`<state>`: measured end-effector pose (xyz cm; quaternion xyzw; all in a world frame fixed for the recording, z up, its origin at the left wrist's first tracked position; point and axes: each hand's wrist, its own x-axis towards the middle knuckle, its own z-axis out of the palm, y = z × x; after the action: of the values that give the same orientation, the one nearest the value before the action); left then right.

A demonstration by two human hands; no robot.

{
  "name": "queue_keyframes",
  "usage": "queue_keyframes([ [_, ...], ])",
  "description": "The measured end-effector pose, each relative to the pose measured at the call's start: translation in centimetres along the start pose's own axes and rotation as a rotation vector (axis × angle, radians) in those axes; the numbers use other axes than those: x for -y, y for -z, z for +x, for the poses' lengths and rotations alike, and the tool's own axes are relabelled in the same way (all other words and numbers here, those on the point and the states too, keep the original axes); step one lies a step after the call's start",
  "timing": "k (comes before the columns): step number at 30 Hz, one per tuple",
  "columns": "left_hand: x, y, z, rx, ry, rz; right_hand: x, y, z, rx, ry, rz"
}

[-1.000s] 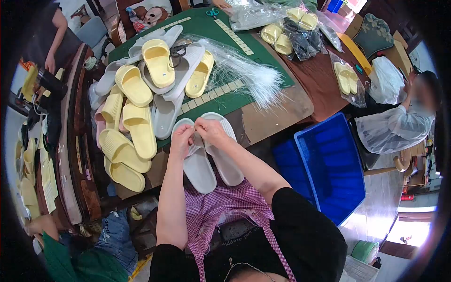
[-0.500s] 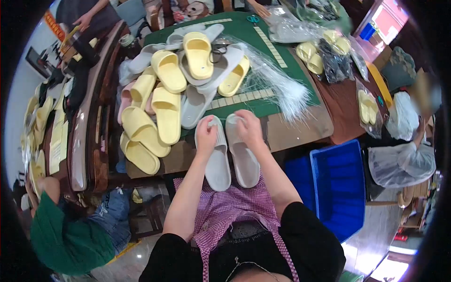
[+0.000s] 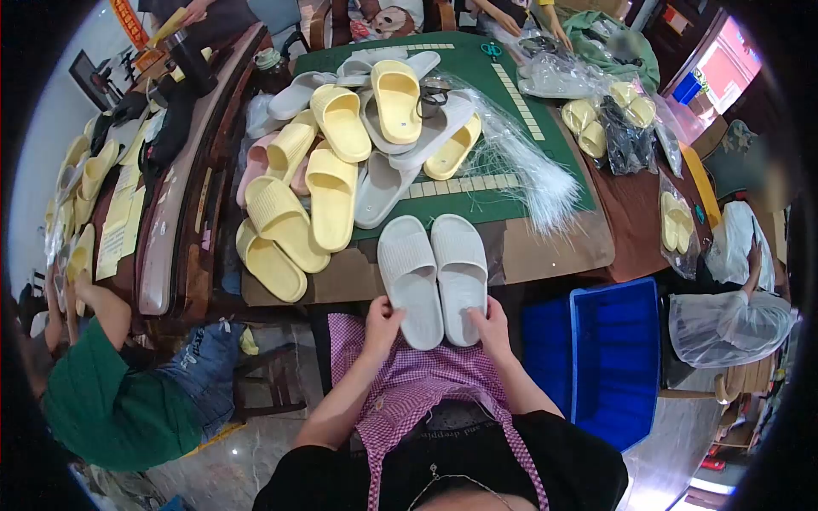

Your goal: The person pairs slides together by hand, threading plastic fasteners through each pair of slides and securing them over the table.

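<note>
- Gripping one pair of gray slippers (image 3: pixel 435 285), two in all, a person in a checked pink apron (image 3: pixel 409 366) works at the table's near edge.
- The pair lies side by side, soles down, toes over the brown board (image 3: pixel 545 251) and heels toward the apron; whether the board bears their weight cannot be told.
- One left hand (image 3: pixel 383 325) pinches the outer heel edge of the left slipper, thumb and fingers nearly together, the fingertips partly hidden.
- One right hand (image 3: pixel 492 329) holds the other slipper's heel, thumb on the footbed near the outer edge, its remaining fingers tucked mostly out of sight.
- Seven yellow slippers (image 3: pixel 332 204) show in the loose heap beyond, some stacked on others, to the left of the pair.
- Among them, at least four more gray slippers (image 3: pixel 379 196) and two partly covered pink slippers (image 3: pixel 254 169) are visible; overlap prevents an exact count.
- One bundle of clear strands (image 3: pixel 545 204) fans across one green mat (image 3: pixel 558 149), with one pair of teal scissors (image 3: pixel 492 49) at the mat's far side.
- Three bagged yellow pairs (image 3: pixel 677 223) sit farther right.
- Blue bin walls (image 3: pixel 615 366) rise beside the right arm; one bin or two cannot be told.
- One person in green (image 3: pixel 119 400) sits at left.
</note>
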<state>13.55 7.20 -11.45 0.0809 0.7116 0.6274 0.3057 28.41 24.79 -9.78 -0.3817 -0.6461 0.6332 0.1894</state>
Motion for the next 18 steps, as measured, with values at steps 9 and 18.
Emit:
queue_keyframes([
  [9,-7.1,2.0,-3.5,0.035,-0.073,-0.389,5.6,-3.4,-2.4,0.062,0.164,0.294],
  [18,-22.0,14.2,7.2,-0.283,-0.577,-0.425,21.6,-12.0,7.4,0.262,0.662,0.167],
])
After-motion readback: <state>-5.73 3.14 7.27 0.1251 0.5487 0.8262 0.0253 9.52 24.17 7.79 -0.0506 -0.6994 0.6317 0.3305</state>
